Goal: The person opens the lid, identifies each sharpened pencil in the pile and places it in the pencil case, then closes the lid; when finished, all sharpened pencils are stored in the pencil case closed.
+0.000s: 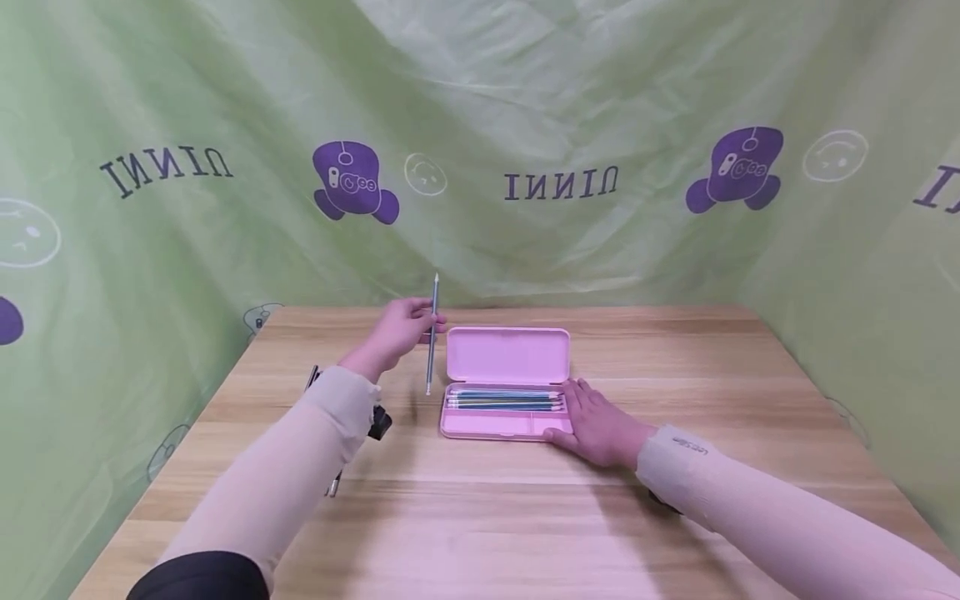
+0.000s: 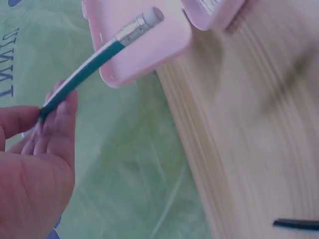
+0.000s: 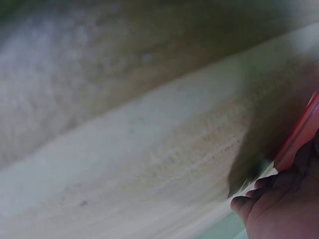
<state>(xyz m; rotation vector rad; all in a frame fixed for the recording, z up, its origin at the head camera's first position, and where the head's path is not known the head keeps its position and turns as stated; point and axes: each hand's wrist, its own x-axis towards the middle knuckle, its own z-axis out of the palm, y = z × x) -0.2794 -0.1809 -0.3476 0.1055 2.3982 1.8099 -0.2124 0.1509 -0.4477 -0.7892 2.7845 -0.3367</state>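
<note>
My left hand [image 1: 401, 332] is raised at the left of the case and pinches a blue-green pencil [image 1: 432, 354] between thumb and fingers. The pencil stands nearly upright, its eraser end [image 2: 149, 19] downward in the head view. An opened pink pencil case [image 1: 487, 423] lies mid-table, its lid [image 1: 508, 354] tipped back. Several pencils [image 1: 504, 400] lie side by side in its rear compartment; bare pink shows in the front ones. At the case's right end rests my right hand [image 1: 597, 423], fingers extended along that side and thumb at the front edge.
More pencils [image 1: 333, 483] lie on the wooden table [image 1: 480, 517] at the left, partly hidden under my left forearm. Behind the table's far edge hangs a green printed curtain [image 1: 480, 250], which also runs along both sides.
</note>
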